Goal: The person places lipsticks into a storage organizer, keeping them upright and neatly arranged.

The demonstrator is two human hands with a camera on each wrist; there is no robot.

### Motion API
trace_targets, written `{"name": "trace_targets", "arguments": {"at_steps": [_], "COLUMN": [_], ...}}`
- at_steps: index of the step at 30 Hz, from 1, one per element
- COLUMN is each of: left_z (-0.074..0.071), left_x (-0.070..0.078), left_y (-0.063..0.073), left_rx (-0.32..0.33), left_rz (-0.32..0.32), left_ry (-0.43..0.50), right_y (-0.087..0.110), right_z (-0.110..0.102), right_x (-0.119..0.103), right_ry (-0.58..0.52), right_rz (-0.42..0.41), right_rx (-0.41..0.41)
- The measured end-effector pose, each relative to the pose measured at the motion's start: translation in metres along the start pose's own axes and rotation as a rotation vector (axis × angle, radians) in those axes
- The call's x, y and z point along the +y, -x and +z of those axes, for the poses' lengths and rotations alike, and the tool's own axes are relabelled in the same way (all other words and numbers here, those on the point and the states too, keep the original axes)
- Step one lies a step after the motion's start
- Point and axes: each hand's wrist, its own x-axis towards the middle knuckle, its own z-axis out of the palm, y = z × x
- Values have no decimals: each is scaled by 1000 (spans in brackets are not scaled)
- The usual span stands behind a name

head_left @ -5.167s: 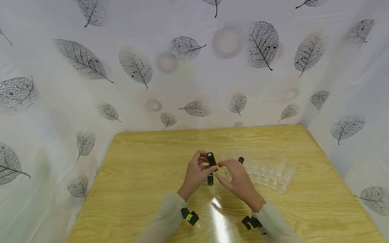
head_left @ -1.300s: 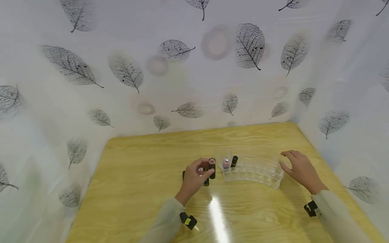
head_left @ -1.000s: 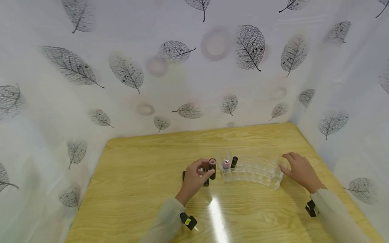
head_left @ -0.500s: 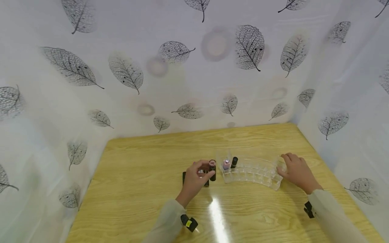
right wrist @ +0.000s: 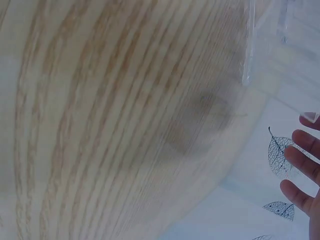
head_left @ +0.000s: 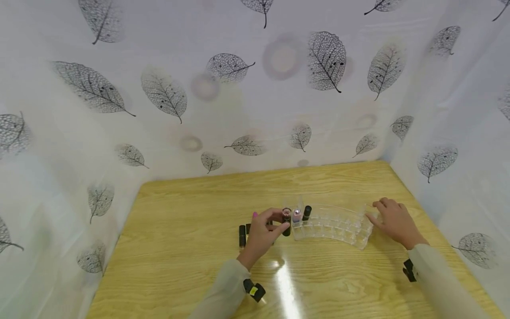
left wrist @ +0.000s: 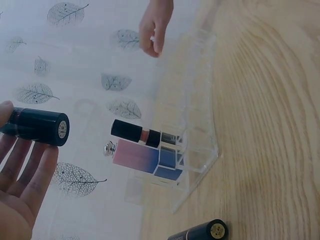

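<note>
My left hand point(head_left: 260, 234) pinches a dark lipstick tube point(head_left: 286, 226) between thumb and fingers, beside the left end of the clear lipstick organizer point(head_left: 334, 232). In the left wrist view the held tube's round label end point(left wrist: 62, 129) faces the organizer. Two lipsticks stand in the organizer's left end: a pink-and-blue one point(left wrist: 134, 156) with a silver knob and a black one point(left wrist: 126, 130). At the organizer's right end is my right hand point(head_left: 398, 225), fingers loosely spread; the right wrist view has a fingertip point(right wrist: 309, 120) right at the clear corner.
More dark lipsticks point(head_left: 242, 235) lie on the wooden table point(head_left: 191, 266) left of and partly behind my left hand, one with a pink tip point(head_left: 255, 215). Leaf-printed curtains point(head_left: 247, 106) close off the back and sides.
Earlier both hands were together at the lipsticks; since then the right went to the organizer's right end and the pink-and-blue lipstick appeared in it. Lately the left hand moved right with its tube.
</note>
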Motion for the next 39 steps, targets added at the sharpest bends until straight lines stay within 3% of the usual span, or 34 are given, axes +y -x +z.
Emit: {"name": "trace_targets", "arguments": {"at_steps": [14, 21, 27, 39], "left_z": [19, 35, 50, 73], "left_x": [3, 6, 2, -12], "left_y": [-16, -36, -51, -65], "left_rx": [26, -19, -8, 11], "left_rz": [-9, 40, 76, 134], "left_ry": [-63, -65, -98, -166], "right_y": [1, 3, 3, 4], "right_z": [3, 5, 6, 6], "right_x": [7, 8, 6, 8], "right_ry": [21, 17, 24, 10], "right_rz": [-35, -17, -39, -31], "right_rx": [22, 10, 44, 35]}}
